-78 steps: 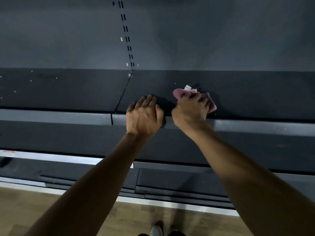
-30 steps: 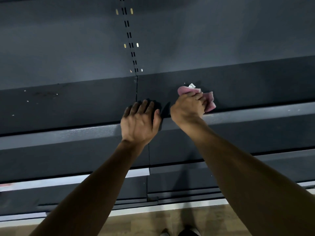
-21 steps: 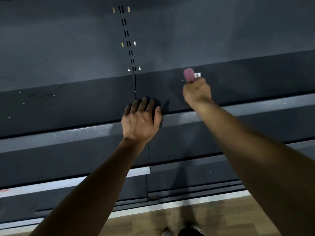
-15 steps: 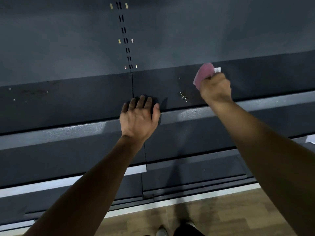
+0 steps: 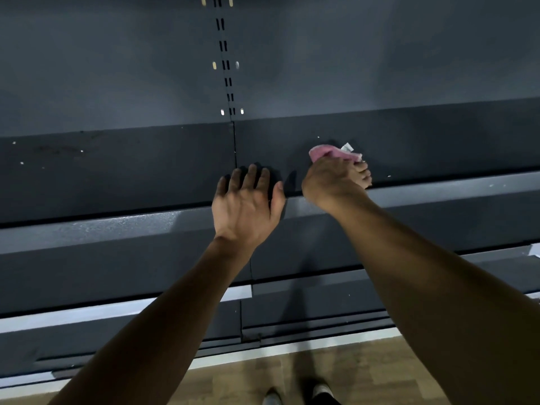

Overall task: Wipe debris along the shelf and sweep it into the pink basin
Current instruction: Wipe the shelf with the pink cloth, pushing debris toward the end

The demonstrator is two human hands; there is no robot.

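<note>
Shelf point(image 5: 409, 141) under two hands (one pink cloth point(image 5: 330, 152), right-held).

Dark grey slotted back panel point(image 5: 380, 54), wooden floor point(image 5: 350, 375), dim light

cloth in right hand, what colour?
Pink cloth, with a small white tag; head view, the only one.

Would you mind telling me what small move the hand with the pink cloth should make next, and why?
Probably draw the pink cloth leftward along the shelf toward the left hand, which rests flat at the shelf's front edge. The right hand grips the cloth beside it, and pale specks lie near the cloth. No basin is in view.
</note>
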